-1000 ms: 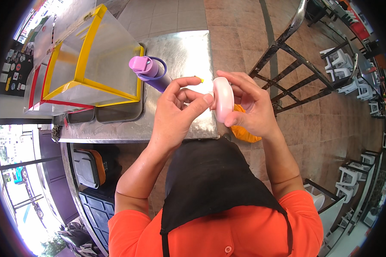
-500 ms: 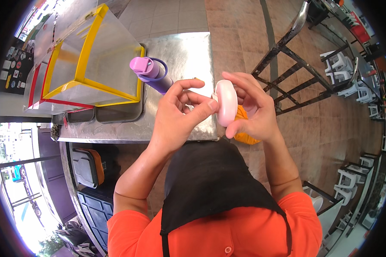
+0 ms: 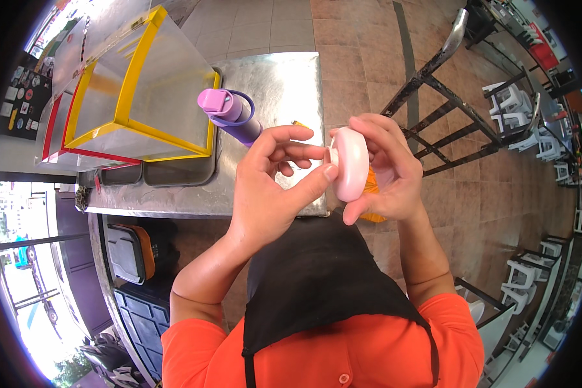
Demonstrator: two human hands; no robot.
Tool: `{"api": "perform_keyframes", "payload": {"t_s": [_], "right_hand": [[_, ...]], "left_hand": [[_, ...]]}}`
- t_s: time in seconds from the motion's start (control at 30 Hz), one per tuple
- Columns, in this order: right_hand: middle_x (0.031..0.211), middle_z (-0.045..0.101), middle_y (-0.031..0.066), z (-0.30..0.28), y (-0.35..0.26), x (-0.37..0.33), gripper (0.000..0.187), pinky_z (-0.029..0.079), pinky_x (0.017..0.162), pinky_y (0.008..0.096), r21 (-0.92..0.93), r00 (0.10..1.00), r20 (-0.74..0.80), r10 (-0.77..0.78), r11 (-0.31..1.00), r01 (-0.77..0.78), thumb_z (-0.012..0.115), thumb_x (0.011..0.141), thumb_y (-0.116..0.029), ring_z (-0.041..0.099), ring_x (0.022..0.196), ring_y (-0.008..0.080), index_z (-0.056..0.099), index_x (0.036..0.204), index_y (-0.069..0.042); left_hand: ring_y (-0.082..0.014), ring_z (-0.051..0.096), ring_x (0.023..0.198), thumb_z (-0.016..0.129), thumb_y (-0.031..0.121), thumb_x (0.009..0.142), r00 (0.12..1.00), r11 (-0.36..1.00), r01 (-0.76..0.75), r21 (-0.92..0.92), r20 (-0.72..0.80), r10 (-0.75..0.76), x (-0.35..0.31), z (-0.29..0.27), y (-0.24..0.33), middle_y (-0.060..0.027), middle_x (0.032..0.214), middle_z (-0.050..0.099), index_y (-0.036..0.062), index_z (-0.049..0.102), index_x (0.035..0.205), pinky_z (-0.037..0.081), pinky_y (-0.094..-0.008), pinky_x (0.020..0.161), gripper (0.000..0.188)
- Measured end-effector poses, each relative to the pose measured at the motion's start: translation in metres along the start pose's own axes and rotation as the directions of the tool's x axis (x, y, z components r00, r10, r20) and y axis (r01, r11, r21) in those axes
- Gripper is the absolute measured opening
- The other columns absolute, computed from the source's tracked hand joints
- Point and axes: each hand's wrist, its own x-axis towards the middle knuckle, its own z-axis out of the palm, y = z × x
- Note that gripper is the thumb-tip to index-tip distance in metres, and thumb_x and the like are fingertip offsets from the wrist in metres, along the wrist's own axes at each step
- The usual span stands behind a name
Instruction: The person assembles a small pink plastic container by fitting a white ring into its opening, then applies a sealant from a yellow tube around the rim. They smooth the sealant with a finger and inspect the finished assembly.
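Up in front of my black apron, my right hand grips a glossy, thick pink disc on edge, thumb below and fingers curled over its far side. I cannot tell what kind of thing it is. From the left, my left hand pinches a small whitish part on the disc's left face between thumb and forefinger. Its other fingers are loosely curled. Just beyond that hand, a purple bottle with a pink lid and dark blue carry loop stands on the metal table.
A clear box with yellow and red edging sits on dark trays at the table's left. To the right stands a worn black metal frame. Something orange lies behind my right hand. Black bins are under the table.
Both hands and the pink disc have shifted slightly right and toward me. The disc tilts a little more, and my left fingertips remain at its left face.
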Motion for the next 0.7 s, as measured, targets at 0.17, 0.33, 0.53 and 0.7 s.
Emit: {"api": "perform_keyframes", "payload": {"t_s": [0.17, 0.33, 0.53, 0.7], "right_hand": [[0.14, 0.045, 0.0171, 0.001, -0.001, 0.001, 0.113, 0.057, 0.1, 0.0408, -0.101, 0.997, 0.005, -0.071, 0.992, 0.072, 0.096, 0.055, -0.046, 0.062, 0.125, 0.0341, 0.049, 0.143, 0.009], [0.14, 0.046, 0.0163, 0.001, -0.004, 0.001, 0.107, 0.052, 0.108, 0.0403, -0.059, 0.998, -0.004, -0.063, 0.996, 0.062, 0.099, 0.055, -0.039, 0.057, 0.13, 0.0274, 0.054, 0.142, 0.003], [0.138, 0.047, 0.0176, 0.0, -0.011, 0.003, 0.098, 0.054, 0.105, 0.0415, -0.267, 0.981, 0.027, -0.19, 0.945, 0.19, 0.099, 0.059, -0.039, 0.061, 0.121, 0.0303, 0.056, 0.138, 0.002], [0.132, 0.049, 0.0174, 0.006, -0.013, 0.007, 0.085, 0.056, 0.102, 0.0492, -0.383, 0.902, 0.048, -0.429, 0.826, 0.414, 0.098, 0.065, -0.034, 0.063, 0.118, 0.036, 0.059, 0.133, -0.001]], "left_hand": [[-0.013, 0.065, 0.1, 0.085, 0.006, 0.081, 0.999, 0.999, -0.052, 0.012, -0.009, 0.053, -0.004, 0.001, 0.002, -0.0104, 0.108, 0.072, 0.0001, 0.059, 0.126, 0.047, -0.0279, 0.084, 0.052], [-0.0138, 0.065, 0.1, 0.085, 0.004, 0.08, 0.997, 0.997, -0.074, -0.002, -0.011, 0.074, -0.006, 0.001, 0.002, -0.011, 0.109, 0.072, -0.0001, 0.06, 0.124, 0.048, -0.0288, 0.086, 0.051], [-0.015, 0.062, 0.103, 0.085, 0.005, 0.081, 0.995, 0.992, -0.085, -0.095, 0.051, 0.091, -0.006, -0.002, 0.0, -0.0124, 0.116, 0.072, -0.0006, 0.06, 0.125, 0.047, -0.0315, 0.091, 0.051], [-0.0133, 0.062, 0.102, 0.088, 0.011, 0.08, 0.964, 0.971, -0.235, -0.037, 0.121, 0.237, -0.004, -0.006, -0.002, -0.0056, 0.115, 0.074, 0.0038, 0.069, 0.122, 0.048, -0.0299, 0.087, 0.046]]}}
